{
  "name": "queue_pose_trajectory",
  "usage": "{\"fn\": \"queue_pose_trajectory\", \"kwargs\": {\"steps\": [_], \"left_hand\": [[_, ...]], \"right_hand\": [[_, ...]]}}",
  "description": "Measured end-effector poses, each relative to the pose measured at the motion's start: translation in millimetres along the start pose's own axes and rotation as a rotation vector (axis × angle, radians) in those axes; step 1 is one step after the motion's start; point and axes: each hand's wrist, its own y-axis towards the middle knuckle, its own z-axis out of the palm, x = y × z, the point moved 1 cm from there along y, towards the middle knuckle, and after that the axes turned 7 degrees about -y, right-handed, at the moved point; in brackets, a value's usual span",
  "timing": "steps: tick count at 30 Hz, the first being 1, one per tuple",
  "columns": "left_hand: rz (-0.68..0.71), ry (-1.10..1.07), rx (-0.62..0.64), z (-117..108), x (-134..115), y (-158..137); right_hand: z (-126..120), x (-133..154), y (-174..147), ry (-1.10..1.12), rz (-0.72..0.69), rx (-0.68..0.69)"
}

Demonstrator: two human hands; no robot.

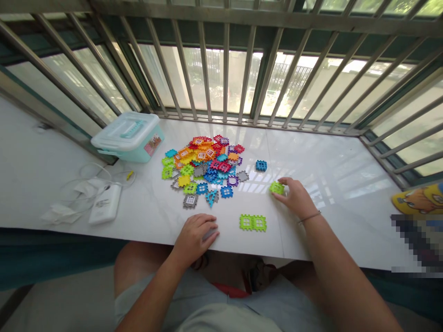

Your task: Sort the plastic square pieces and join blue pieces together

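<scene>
Left hand nearest, joined green pair just beyond, right hand farthest.
Lower centre, left fingers curl, grip unclear; right of them the pair lies, long axis crosswise, down-left of right fingers pinching a single green tile right of centre.
</scene>
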Motion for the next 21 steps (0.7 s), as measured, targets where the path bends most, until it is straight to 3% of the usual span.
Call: {"fn": "queue_pose_trajectory", "kwargs": {"steps": [3, 6, 13, 21], "left_hand": [[-0.001, 0.012, -0.007, 0, 0, 0], [0.003, 0.025, -0.009, 0, -1, 1], [0.001, 0.036, -0.02, 0, -2, 2], [-0.01, 0.037, -0.003, -1, -4, 3]], "right_hand": [[-1, -39, 22, -0.013, 0.077, 0.004], [-3, -59, 46, -0.017, 0.103, 0.026], [4, -73, 95, -0.065, 0.052, 0.158], [11, -86, 123, -0.073, -0.021, 0.304]]}}
